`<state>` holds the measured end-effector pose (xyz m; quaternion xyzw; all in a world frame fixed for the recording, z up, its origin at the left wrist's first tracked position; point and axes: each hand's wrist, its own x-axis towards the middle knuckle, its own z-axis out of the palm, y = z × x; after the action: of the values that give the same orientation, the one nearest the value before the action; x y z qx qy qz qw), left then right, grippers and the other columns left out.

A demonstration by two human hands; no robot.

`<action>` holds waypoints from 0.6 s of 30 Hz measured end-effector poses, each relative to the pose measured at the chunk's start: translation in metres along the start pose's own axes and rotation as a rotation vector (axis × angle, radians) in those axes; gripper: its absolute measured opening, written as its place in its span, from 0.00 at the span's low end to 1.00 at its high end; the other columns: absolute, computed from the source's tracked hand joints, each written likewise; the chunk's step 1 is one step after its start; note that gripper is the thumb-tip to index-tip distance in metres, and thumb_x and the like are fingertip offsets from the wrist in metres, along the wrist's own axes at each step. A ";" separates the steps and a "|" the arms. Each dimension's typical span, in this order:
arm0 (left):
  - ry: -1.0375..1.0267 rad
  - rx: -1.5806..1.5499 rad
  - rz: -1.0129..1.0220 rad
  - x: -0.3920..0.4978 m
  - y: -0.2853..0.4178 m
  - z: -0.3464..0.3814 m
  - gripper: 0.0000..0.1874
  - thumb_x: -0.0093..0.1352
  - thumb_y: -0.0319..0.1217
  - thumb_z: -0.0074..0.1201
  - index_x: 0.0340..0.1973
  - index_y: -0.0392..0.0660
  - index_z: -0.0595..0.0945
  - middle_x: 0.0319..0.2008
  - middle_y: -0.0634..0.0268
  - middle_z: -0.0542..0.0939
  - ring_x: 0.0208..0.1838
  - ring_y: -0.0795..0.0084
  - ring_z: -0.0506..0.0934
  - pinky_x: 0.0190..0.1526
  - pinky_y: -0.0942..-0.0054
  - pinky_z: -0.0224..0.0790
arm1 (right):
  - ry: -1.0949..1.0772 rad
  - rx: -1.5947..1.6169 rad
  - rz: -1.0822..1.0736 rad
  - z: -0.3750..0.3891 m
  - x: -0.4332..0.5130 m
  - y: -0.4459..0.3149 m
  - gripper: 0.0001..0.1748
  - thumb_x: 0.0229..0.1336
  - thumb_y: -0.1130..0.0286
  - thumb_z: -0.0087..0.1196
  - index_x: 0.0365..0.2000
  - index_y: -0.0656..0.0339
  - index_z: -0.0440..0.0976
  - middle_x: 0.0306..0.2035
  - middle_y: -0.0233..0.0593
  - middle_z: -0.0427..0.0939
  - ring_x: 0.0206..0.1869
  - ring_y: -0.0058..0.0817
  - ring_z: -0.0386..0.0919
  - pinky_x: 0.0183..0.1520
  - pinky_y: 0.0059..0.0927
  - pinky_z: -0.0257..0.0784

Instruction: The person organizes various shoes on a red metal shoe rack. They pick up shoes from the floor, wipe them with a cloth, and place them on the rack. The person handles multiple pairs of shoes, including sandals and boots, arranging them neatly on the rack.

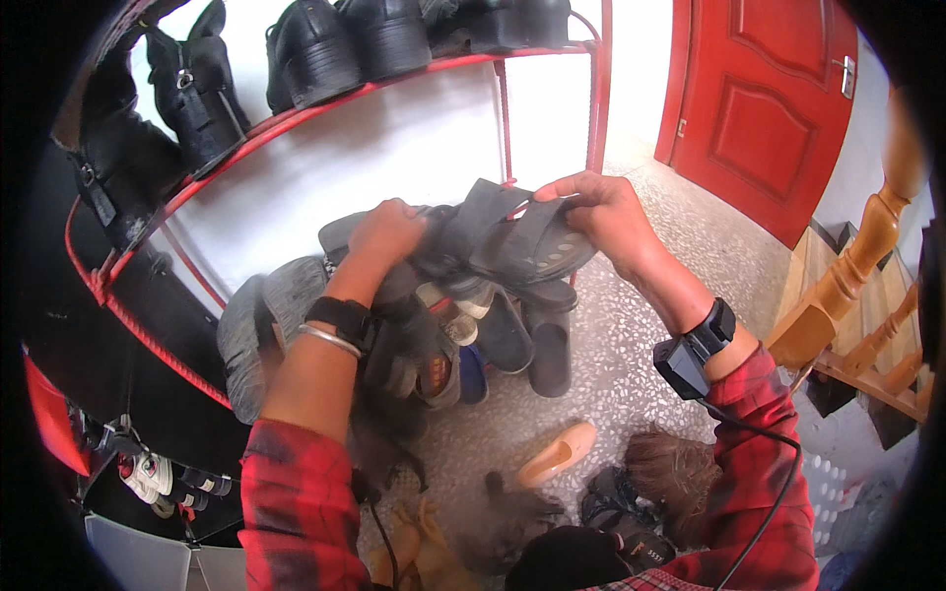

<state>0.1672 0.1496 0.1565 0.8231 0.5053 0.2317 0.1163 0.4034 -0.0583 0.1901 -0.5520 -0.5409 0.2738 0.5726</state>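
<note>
Dark cross-strap sandals (pixel 510 233) lie over other footwear in front of the rack. My right hand (pixel 602 214) pinches the strap of the sandal at the right end. My left hand (pixel 388 230) is closed around dark footwear at the left of the same row; its fingertips are partly hidden. Below the hands is a crowded group of shoes and slippers, with a black slipper (pixel 551 354) at its right edge and a blue one (pixel 473 374) near its middle. A grey fabric item (pixel 240 347) sits beside my left wrist.
A red metal rack (pixel 443 65) holds black shoes and boots (pixel 196 96) above. An orange shoe (pixel 558 453) lies on the speckled floor. Wooden stair balusters (pixel 850 273) stand at right, before a red door (pixel 768 96). A cable runs along my right sleeve.
</note>
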 end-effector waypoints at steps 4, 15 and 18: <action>-0.152 -0.005 0.037 0.027 -0.004 0.008 0.22 0.66 0.46 0.57 0.45 0.41 0.87 0.45 0.47 0.86 0.51 0.47 0.84 0.52 0.56 0.76 | 0.078 -0.172 -0.225 0.025 0.010 0.020 0.19 0.52 0.90 0.47 0.39 0.65 0.83 0.44 0.42 0.84 0.48 0.33 0.83 0.54 0.33 0.78; -0.281 -0.063 0.003 0.045 -0.013 0.008 0.17 0.65 0.40 0.61 0.43 0.41 0.85 0.41 0.51 0.87 0.45 0.57 0.84 0.48 0.60 0.75 | 0.122 0.121 -0.026 0.062 -0.009 0.042 0.25 0.46 0.91 0.36 0.40 0.65 0.77 0.49 0.38 0.78 0.54 0.30 0.76 0.60 0.30 0.71; -0.301 0.004 0.077 0.050 -0.013 0.006 0.15 0.66 0.39 0.60 0.42 0.43 0.83 0.37 0.56 0.85 0.40 0.62 0.82 0.43 0.62 0.73 | 0.226 -0.038 -0.307 0.079 -0.017 0.050 0.23 0.47 0.91 0.36 0.39 0.65 0.76 0.50 0.41 0.76 0.58 0.32 0.74 0.64 0.29 0.67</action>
<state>0.1790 0.2005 0.1585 0.8676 0.4506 0.1087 0.1801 0.3399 -0.0351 0.1230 -0.5010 -0.5560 0.1093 0.6541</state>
